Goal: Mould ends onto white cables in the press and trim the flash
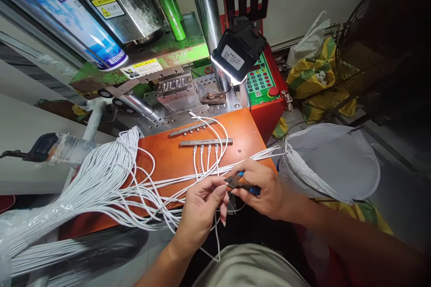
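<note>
My right hand (264, 188) is wrapped round a pair of cutters (240, 184) with dark jaws and blue-black handles. The jaws point left, at the fingertips of my left hand (204, 202), which pinch a white cable end. Just beyond the hands, a metal bar (206, 142) lies on the orange board (249, 134) with several white cable ends set along its near side. Behind it sits a second toothed metal bar (192, 128), slightly tilted. A loop of white cable passes over both bars.
A thick bundle of white cables (111, 166) spreads from the left. Behind the board stands a green press with a metal mould (177, 89), a black lamp (239, 49) and a control panel (261, 80). A white-lined bin (333, 161) and yellow sacks (313, 71) are at right.
</note>
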The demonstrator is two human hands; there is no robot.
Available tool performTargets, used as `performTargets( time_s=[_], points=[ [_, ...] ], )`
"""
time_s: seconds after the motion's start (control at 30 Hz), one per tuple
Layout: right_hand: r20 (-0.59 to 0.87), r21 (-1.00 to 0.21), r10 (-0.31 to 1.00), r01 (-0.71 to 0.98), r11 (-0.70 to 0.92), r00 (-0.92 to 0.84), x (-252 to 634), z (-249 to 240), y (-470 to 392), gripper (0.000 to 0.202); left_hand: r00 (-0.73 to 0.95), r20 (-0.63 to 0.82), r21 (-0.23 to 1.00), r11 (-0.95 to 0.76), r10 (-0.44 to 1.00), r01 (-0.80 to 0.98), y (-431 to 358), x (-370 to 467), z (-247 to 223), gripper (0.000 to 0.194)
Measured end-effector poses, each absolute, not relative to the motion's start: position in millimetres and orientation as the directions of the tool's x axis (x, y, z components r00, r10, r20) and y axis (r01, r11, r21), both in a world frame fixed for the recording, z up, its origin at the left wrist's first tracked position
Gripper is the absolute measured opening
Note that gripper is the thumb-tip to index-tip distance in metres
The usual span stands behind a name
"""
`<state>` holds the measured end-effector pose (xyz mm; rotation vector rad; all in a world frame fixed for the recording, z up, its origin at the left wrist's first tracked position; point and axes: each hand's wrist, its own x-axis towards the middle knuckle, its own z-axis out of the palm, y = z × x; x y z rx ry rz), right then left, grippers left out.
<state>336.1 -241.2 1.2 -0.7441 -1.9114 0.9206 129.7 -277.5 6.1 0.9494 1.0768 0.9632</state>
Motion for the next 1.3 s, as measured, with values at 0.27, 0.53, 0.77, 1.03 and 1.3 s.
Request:
performTargets(
  time_s=[0.27,0.53,0.77,1.03,1.3],
  points=[
    [-0.076,-0.997,0.878,0.033,-0.068,-0.473,329.5,20.8,-226.1,0.031,0.292,-0.293,0.94,0.33,0.91,-0.086,-284.0,125.5,20.7,0.027],
    [0.351,-0.678,0.861,0.534,0.505,-0.369,331.9,5.4,-253.9,0.052,0.072,-0.238,0.947,0.248,0.969,-0.204,-277.5,127.8,11.2,0.023],
    [0.534,-0.317,0.755,0.737,0.597,-0.381,327.9,-0.7,-259.2,0.041,0.017,-0.179,0.969,0.179,0.984,-0.169,-281.3,133.8,11.6,0.022],
    [0.558,-0.265,0.701,0.706,0.657,-0.443,335.6,1.4,-254.2,0.043,-0.052,-0.101,0.994,0.1,0.994,-0.034,-281.8,138.6,14.7,0.02],
    [0.511,-0.374,0.739,0.66,0.652,-0.44,344.9,-1.4,-249.9,0.046,-0.052,-0.109,0.994,0.109,0.993,0.0,-277.8,129.3,14.7,0.019]
  ],
)
